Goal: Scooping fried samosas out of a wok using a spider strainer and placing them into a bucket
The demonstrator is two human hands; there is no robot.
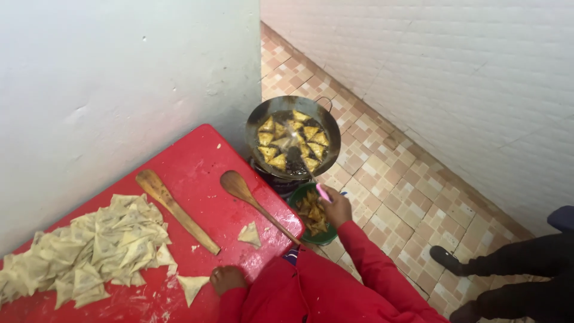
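From the head camera I look down on a red tabletop (197,161) in a corner, with a tiled floor at 3 o'clock. My right hand (336,206), in a red sleeve, is clenched around the pink handle of a skimmer (302,161) whose dark head sits in the hot oil of a wok (291,137) at 12 o'clock from that hand. About ten golden triangular samosas (293,140) float in the oil, frying. Just beneath the right hand, at its 7 o'clock, a green bowl (314,214) already holds a small batch of fried samosas. My left hand (227,278) rests on the tabletop's near edge; I cannot tell whether it grips anything. One raw samosa (192,287) lies just beside it at 9 o'clock, another (250,234) at 1 o'clock. A large heap of raw samosas (89,248) lies further off at 9 o'clock, so I judge most of the frying remains. Two wooden spatulas (173,209) (254,203) lie on the tabletop between the heap and the wok. Another person's dark-clad legs (508,269) stand at 3 o'clock.
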